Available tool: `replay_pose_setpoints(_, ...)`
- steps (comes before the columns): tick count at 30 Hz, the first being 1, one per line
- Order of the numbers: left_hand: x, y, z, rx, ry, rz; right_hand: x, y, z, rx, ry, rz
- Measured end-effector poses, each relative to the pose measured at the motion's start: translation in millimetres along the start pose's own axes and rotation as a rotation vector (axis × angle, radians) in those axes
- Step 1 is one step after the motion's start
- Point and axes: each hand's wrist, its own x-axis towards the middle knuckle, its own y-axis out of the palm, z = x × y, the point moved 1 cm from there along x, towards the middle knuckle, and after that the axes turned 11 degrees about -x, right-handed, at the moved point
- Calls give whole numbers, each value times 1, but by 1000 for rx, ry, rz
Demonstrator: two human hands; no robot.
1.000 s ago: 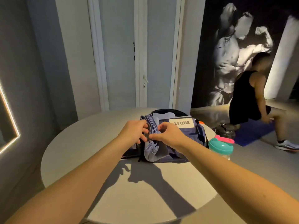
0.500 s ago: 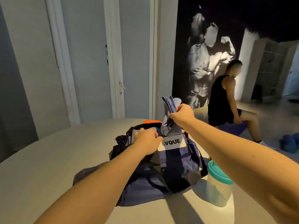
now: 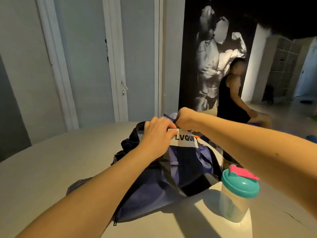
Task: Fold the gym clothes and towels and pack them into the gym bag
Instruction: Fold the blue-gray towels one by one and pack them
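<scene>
The round pale counter (image 3: 51, 169) takes up most of the near side of the room. On its far right part sits the gym bag (image 3: 185, 169), navy and purple with black straps, slumped and open at the top. A grey garment (image 3: 77, 186) lies flat on the counter, its edge poking out from under the bag's near left side; it looks not yet packed. Just right of the bag, nearer than it, stands a shaker bottle (image 3: 238, 194) with a teal lid and a pink flip cap, upright and close to the bag's strap.

Both hands are at the bag's mouth. The left hand (image 3: 156, 133) has its fingers curled over the rim of the opening, beside the white label (image 3: 184, 139), gripping the fabric edge and holding it up. The right hand (image 3: 186, 120) is closed round a folded cloth (image 3: 169, 115), pale lavender-grey, which shows just past the knuckles on the far side, right over the opening. I cannot tell whether its lower end is already inside.

From where I stand, the cloth looks light and soft. It will flop and lose its folds if held by one corner, so a full grip across the folded thickness, as here, seems right. The bag is just as limp: its sides sag, so the rim wants holding open while the cloth goes down. A careless shove could nudge the bottle, which looks top-heavy.
</scene>
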Motion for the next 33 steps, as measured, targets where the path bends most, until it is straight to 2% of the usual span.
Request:
replay_pose_setpoints(2, 0, 1, 2, 29, 13, 88, -3, 2, -2, -129, 8, 69)
replay_pose_setpoints(4, 3, -1, 10, -16, -64, 230, -6, 2, -7, -224, 33, 97)
replay_pose_setpoints(6, 14, -1, 27, -83, -146, 246, -7, 8, -16, -269, 24, 100)
replay_pose_setpoints(9, 45, 8, 61, 226, -134, 129, -5, 26, -26, -298, -50, 93)
replay_pose_setpoints(15, 85, 34, 91, 717, -148, 282, 6, 48, -34, -224, -120, 77)
replay_pose_setpoints(18, 95, 38, 95, 855, -159, 228, 4, 59, -31, -241, -228, 15)
replay_pose_setpoints(20, 98, 39, 97, 895, -139, 223, 5, 68, -33, -158, -197, 57)
replay_pose_setpoints(22, 97, 36, 96, 859, -112, 165, 6, 76, -34, -115, -134, 162)
replay_pose_setpoints(24, 100, 28, 90, 729, -99, 24, 8, 82, -36, -260, -166, 274)
replay_pose_setpoints(26, 106, 16, 83, 601, -72, -132, 6, 88, -32, -402, -283, 288)
replay_pose_setpoints(28, 111, 5, 78, 534, -42, -241, 4, 95, -29, -438, -346, 247)
replay_pose_setpoints(30, 108, 0, 78, 521, -33, -273, 3, 103, -30, -472, -352, 227)
replay_pose_setpoints(33, 91, 3, 89, 518, -51, -164, 3, 105, -38, -450, -337, 188)
